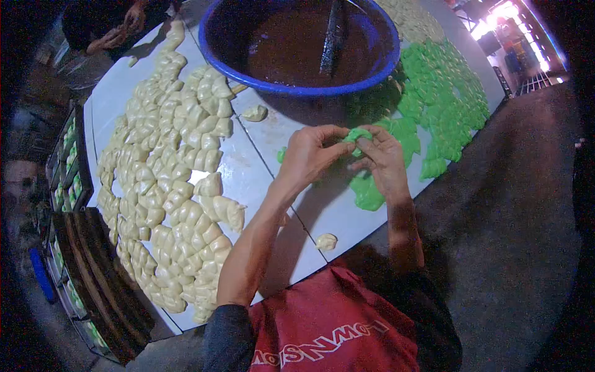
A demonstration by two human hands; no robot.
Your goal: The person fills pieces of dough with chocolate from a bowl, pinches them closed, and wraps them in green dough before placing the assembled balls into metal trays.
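Head view. The left hand (310, 155) and the right hand (381, 158) are meeting above the grey table (260, 167), both pinching one green dough piece (356, 135). The piece is sitting between the fingertips of the two hands, showing above them, its lower part hidden by the fingers. Both hands are grasping it, fingers curled. Below and to the right of the hands, green dough pieces (443, 99) are lying in a spread on the table. To the left, cream dough pieces (173, 180) are covering the table in rows. Beyond the hands, a blue basin (297, 43) is holding a brown filling (291, 46). At the top left, another person's hands (118, 31) are resting at the table's far edge.
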